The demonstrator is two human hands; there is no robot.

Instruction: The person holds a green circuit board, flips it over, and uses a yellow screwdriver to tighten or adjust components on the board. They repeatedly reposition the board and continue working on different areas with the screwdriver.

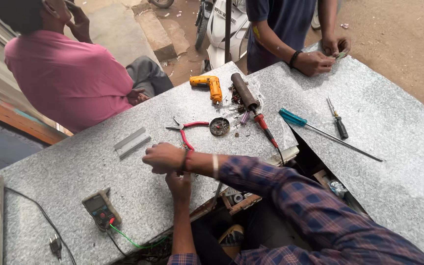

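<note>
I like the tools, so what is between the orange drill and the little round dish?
In the head view, only bare speckled grey countertop shows between the orange power drill and the small round dark dish. Scattered small bits lie just to the right of that stretch.

The setting is outdoors in flat daylight, with bare brown dirt ground (393,54) strewn with small litter beyond the work surface. The table (74,162) is a speckled grey slab, and a second slab (398,147) of the same stone lies beside it at an angle (a dark gap opens between the two). At the far edge a concrete step (155,32) rises from the ground, a white scooter (222,24) stands parked near a dark pole (228,29), and a wooden sill (11,118) runs along the left.
</note>
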